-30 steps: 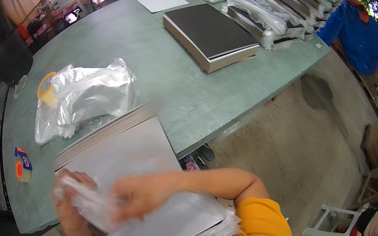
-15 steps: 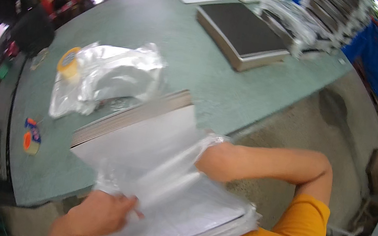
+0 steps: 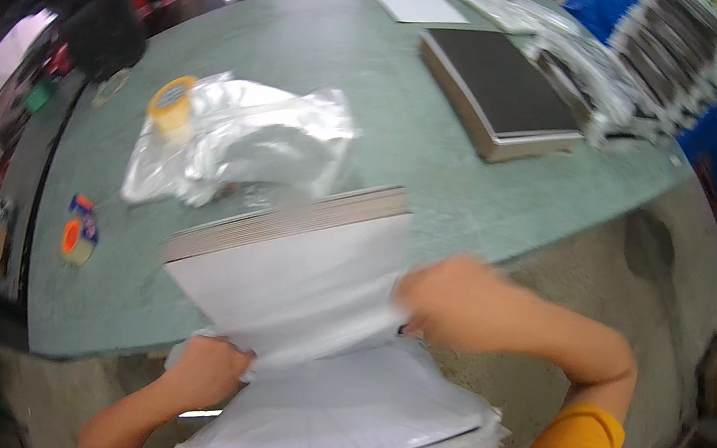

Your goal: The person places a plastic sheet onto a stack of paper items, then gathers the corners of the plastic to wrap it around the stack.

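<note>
A thick stack of sheets (image 3: 310, 283) with a white top and brown board edges tilts from the table's near edge toward my body. Clear plastic bag (image 3: 347, 395) covers its near part, while the far end sticks out bare. At the stack's left side, my left hand (image 3: 208, 368) is closed on the bag's bunched edge. On the opposite side my right hand (image 3: 457, 304), blurred by motion, is curled in a fist at the bag's right edge. Its fingertips are partly hidden.
On the green table (image 3: 284, 48) lie loose clear bags (image 3: 273, 137), a yellow tape roll (image 3: 172, 103) and a tape dispenser (image 3: 82, 231). Farther back are a dark-topped stack (image 3: 502, 91), a white sheet (image 3: 414, 4) and a tall wrapped pile (image 3: 671, 58).
The bag's mouth has come nearer my body, baring more of the stack's far end. My left hand has closed on the bag's edge. The view has shifted, too.
</note>
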{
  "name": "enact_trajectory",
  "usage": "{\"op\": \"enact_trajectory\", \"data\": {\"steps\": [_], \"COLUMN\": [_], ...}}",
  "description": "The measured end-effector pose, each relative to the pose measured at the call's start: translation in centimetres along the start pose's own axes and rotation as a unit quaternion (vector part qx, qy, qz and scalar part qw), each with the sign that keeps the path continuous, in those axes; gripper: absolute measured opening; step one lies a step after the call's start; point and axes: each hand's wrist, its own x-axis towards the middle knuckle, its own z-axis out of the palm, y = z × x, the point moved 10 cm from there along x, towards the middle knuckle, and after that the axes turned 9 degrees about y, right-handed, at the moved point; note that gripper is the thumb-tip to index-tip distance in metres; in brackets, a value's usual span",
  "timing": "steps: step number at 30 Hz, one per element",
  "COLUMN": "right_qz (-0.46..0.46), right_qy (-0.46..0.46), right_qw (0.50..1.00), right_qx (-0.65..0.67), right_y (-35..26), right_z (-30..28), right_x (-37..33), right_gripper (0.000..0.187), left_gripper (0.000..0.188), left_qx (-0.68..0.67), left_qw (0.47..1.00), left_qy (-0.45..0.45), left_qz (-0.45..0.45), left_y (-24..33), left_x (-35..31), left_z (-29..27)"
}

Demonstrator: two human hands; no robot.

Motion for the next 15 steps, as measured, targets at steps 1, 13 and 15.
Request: {"op": "enact_trajectory", "data": {"steps": [1,13,15], "right_qz": [0.03,0.07,0.08], "right_qy": [0.215,0.41,0.396], "right_qw": [0.973,0.904,0.912], "right_qx": [0.072,-0.099,-0.074], "right_y": [1.2,0.8,1.7], "right_z": [-5.7,-4.7,-4.3], "right_x": [-0.3,0.1,-0.6], "right_gripper": [0.018,0.059,0.06], "left_gripper": [0.026,0.058,0.063], "left_qx": [-0.044,0.023,0.04], "left_qw": [0.998,0.822,0.841], "left_qy": [0.023,0.489,0.459], "left_qz": [0.043,-0.292,-0.285], "left_y": [1.2,-7.3,-6.2], "left_x": [-1.3,-8.0,-7.6], "left_z": [-0.2,-11.0,-11.2]}}
